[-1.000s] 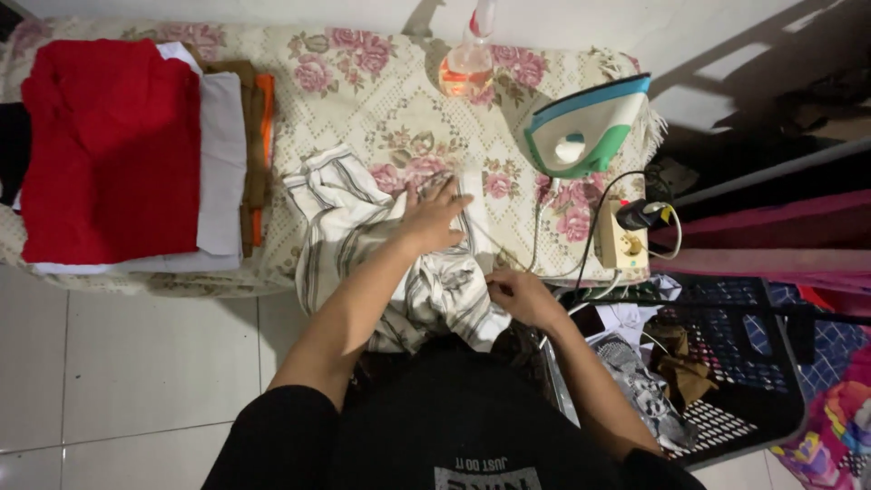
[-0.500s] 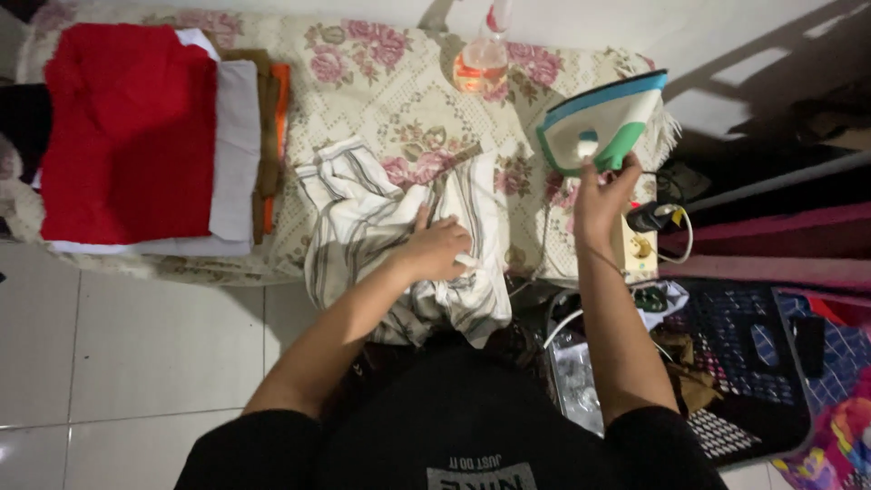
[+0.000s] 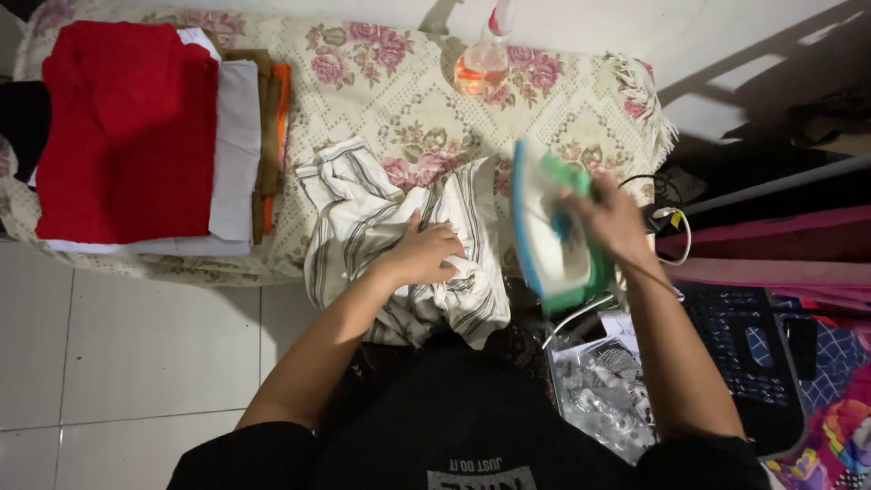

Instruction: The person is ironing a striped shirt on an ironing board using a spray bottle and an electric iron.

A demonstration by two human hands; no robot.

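1. Head view: the left hand (image 3: 426,254) lies open, flat on the striped shirt (image 3: 363,218).
2. The right hand (image 3: 612,218) grips the steam iron (image 3: 549,236), lifted just right of the shirt, sole tilted, long axis running away from the person.

Iron (image 3: 552,238) and right hand (image 3: 610,218) motion-blurred, spray bottle (image 3: 485,56) top cut off at upper edge, striped shirt (image 3: 399,238) partly covered by left hand (image 3: 426,254), folded stack's (image 3: 136,136) lower layers hidden.
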